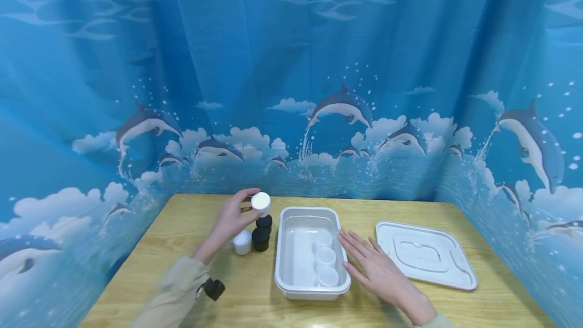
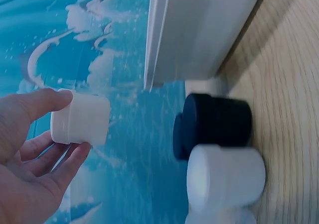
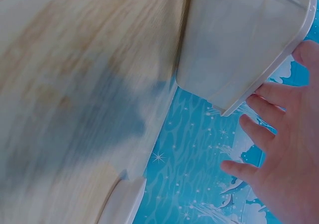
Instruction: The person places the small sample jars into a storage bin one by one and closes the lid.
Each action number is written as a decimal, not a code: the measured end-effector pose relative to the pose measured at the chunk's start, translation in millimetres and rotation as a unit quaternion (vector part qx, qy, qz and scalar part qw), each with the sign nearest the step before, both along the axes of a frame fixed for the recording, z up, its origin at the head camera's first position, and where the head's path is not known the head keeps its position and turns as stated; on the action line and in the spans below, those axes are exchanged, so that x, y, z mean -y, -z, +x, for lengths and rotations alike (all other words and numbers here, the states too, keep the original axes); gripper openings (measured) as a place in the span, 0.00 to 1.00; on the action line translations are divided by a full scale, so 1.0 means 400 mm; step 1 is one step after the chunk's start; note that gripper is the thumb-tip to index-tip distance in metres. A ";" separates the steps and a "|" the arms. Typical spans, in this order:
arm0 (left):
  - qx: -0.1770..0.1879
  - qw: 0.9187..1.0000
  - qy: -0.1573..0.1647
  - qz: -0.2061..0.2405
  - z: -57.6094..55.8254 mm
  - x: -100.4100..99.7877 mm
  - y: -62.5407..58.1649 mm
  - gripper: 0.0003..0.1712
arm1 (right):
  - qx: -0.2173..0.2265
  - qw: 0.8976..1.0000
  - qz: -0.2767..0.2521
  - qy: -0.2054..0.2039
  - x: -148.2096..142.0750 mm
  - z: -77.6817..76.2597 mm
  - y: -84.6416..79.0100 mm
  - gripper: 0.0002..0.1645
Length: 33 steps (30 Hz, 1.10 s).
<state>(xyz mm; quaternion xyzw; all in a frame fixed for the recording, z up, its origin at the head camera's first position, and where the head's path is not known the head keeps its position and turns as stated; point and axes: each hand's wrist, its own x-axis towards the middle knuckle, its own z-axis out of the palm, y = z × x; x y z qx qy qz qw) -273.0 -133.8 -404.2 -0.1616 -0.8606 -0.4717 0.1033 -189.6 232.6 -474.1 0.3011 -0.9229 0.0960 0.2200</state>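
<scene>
A small white lidded jar (image 2: 82,117) is pinched between the thumb and fingers of my left hand (image 1: 234,219), raised above the table left of a white tub. That rectangular tub (image 1: 291,287) stands open in the middle, with white round jars (image 1: 326,256) in a row along its right side. My right hand (image 1: 375,270) has its fingers spread, the fingertips at the tub's right rim. Below my left hand stand black jars (image 1: 261,239) and a white jar (image 1: 242,242), close together on the table. Another pale jar behind the white one is partly hidden.
A flat white lid (image 1: 428,253) lies on the table (image 1: 237,297) to the right of the tub. Blue curtains (image 1: 273,90) printed with dolphins hang behind and on both sides of the table. A dark device (image 1: 214,289) is strapped to the left wrist.
</scene>
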 end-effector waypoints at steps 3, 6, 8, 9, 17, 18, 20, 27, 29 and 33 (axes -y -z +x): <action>0.003 1.000 0.005 -0.006 -0.001 -0.036 0.003 0.31 | 0.001 1.000 0.001 0.001 0.000 0.000 -0.001 0.35; -0.002 1.000 0.017 -0.019 -0.002 -0.071 0.011 0.30 | 0.006 1.000 -0.001 0.002 -0.001 0.001 0.000 0.35; -0.010 0.999 0.028 -0.028 -0.002 -0.092 0.017 0.30 | 0.010 1.000 -0.003 0.003 -0.001 0.001 0.000 0.35; -0.012 0.999 0.033 -0.032 -0.003 -0.102 0.021 0.29 | 0.011 1.000 -0.004 0.004 -0.001 0.001 0.000 0.35; -0.033 0.993 0.091 -0.071 -0.010 -0.167 0.056 0.30 | 0.008 1.000 -0.002 0.004 0.001 0.001 -0.001 0.35; -0.035 0.992 0.093 -0.082 -0.010 -0.172 0.060 0.29 | 0.008 1.000 -0.002 0.004 0.001 0.001 -0.001 0.35; -0.034 0.990 0.098 -0.099 -0.012 -0.183 0.068 0.29 | 0.009 1.000 -0.003 0.003 0.002 0.002 0.000 0.35; -0.019 0.986 0.096 -0.138 -0.021 -0.219 0.075 0.28 | 0.017 1.000 -0.006 0.004 0.001 0.001 -0.003 0.35; -0.026 0.984 0.094 -0.150 -0.022 -0.226 0.075 0.28 | 0.018 1.000 -0.006 0.003 0.001 0.000 -0.003 0.35; -0.032 0.981 0.097 -0.162 -0.030 -0.238 0.084 0.27 | 0.021 1.000 -0.009 0.001 0.001 -0.001 -0.004 0.35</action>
